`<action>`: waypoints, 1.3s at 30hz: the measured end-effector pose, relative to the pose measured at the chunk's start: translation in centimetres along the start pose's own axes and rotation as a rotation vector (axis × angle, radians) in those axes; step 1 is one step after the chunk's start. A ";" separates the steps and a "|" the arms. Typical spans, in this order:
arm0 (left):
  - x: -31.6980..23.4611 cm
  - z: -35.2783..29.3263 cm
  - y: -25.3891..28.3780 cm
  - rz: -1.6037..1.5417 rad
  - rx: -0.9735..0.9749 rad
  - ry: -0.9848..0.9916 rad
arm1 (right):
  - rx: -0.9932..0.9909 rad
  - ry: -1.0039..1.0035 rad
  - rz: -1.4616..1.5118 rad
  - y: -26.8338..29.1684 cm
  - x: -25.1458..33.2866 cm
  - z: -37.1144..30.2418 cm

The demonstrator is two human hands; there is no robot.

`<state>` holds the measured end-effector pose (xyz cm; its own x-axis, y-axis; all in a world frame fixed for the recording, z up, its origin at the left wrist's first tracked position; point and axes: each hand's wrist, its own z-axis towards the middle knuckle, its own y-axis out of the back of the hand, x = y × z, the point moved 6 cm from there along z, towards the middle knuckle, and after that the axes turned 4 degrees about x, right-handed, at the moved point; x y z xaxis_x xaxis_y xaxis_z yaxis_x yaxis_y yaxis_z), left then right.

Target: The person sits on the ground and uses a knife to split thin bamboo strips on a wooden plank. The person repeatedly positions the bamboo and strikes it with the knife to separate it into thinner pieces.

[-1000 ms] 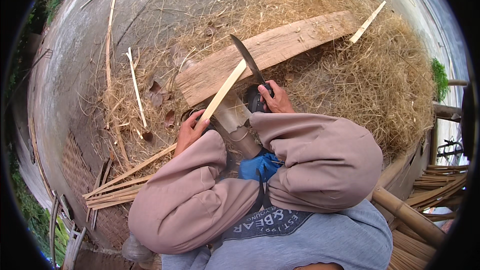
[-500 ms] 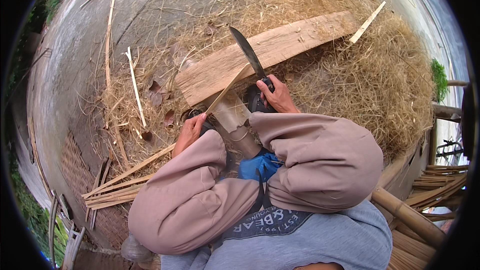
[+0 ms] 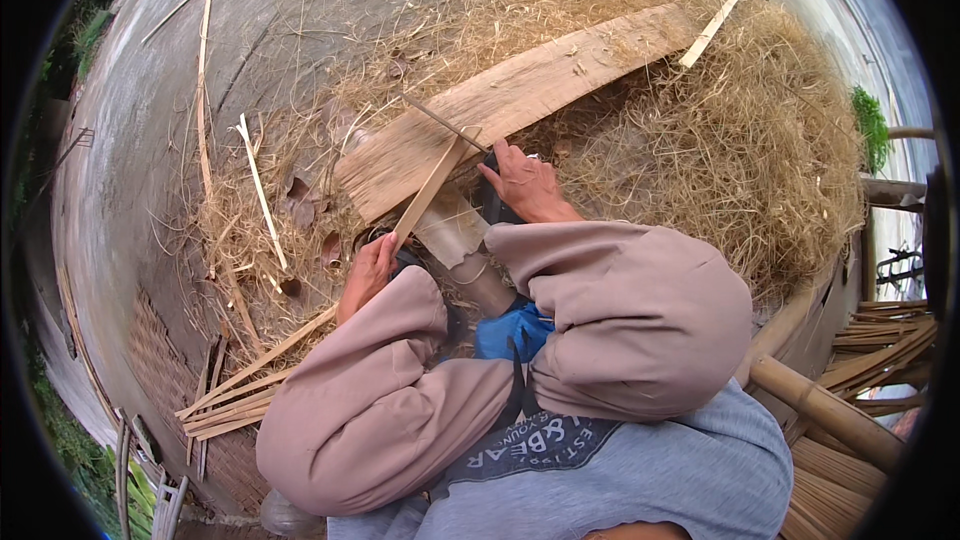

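My left hand (image 3: 366,270) pinches the lower end of a flat bamboo strip (image 3: 428,186). The strip slants up and right, its far end over the near edge of a wooden plank (image 3: 530,85). Wrapped round the dark handle of a large knife (image 3: 437,117), my right hand (image 3: 530,187) sits just right of the strip. The blade appears nearly edge-on, as a thin line crossing the strip's far end and pointing up-left. A small curled piece shows where blade and strip meet. Whether the edge has cut in is too small to tell.
A heap of thin shavings (image 3: 720,160) surrounds the plank, mostly on the right. Several bamboo strips (image 3: 235,412) lie by my left knee. A pale strip (image 3: 715,25) lies past the plank's far end; another (image 3: 262,190) lies left. A bamboo pole (image 3: 825,410) stands at the lower right.
The knife has turned from broad side showing, pointing up, to nearly edge-on and lowered leftward across the strip's end. Both hands and the whole view have shifted slightly.
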<state>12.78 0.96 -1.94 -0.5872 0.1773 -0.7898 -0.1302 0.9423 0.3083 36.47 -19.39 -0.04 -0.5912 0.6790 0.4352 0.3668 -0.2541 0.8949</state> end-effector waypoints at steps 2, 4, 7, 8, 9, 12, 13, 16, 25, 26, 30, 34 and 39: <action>0.3 -0.4 -0.3 0.011 0.020 0.023 | 0.013 -0.009 0.011 -0.7 0.2 0.2; 0.4 0.0 -0.8 0.000 0.035 0.032 | 0.005 -0.025 0.017 -0.8 -0.3 0.2; 0.5 0.1 -1.0 -0.065 -0.038 0.006 | -0.005 -0.025 0.029 -0.7 -0.3 0.1; -0.1 0.0 -1.0 -0.086 -0.100 -0.033 | -0.002 -0.025 0.035 -0.6 -0.3 0.1; -0.6 -0.1 -1.0 -0.106 -0.163 -0.071 | 0.001 -0.023 0.041 -0.6 -0.2 0.1; -3.0 -0.5 -0.6 0.161 -0.215 -0.078 | -0.001 -0.021 0.046 -0.6 -0.1 0.1; -3.2 -0.6 -0.7 0.210 -0.246 -0.168 | -0.004 -0.026 0.061 -0.6 -0.1 0.1; -3.1 -1.7 -0.7 0.337 -0.305 -0.241 | 0.045 -0.029 0.239 -1.1 0.7 0.4; -5.7 -1.5 0.1 0.365 -0.302 -0.077 | -0.017 -0.136 0.771 1.1 -2.0 -0.9; -5.7 -1.5 0.1 0.368 -0.301 -0.090 | -0.007 -0.148 0.778 0.8 -2.1 -0.9; -6.1 -0.9 0.0 0.375 -0.293 -0.148 | 0.034 -0.169 0.783 0.3 -2.4 -0.9; -4.3 -1.7 0.9 0.416 -0.314 -0.104 | 0.122 -0.131 0.764 -0.4 -1.0 0.3; -4.5 -0.3 0.6 0.473 -0.301 -0.194 | -0.226 -0.111 1.027 3.4 -1.4 0.8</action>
<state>15.13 0.64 1.97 -0.4840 0.6335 -0.6037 -0.1273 0.6316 0.7648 39.16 -20.63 2.32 0.0005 0.1212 0.9926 0.5046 -0.8570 0.1044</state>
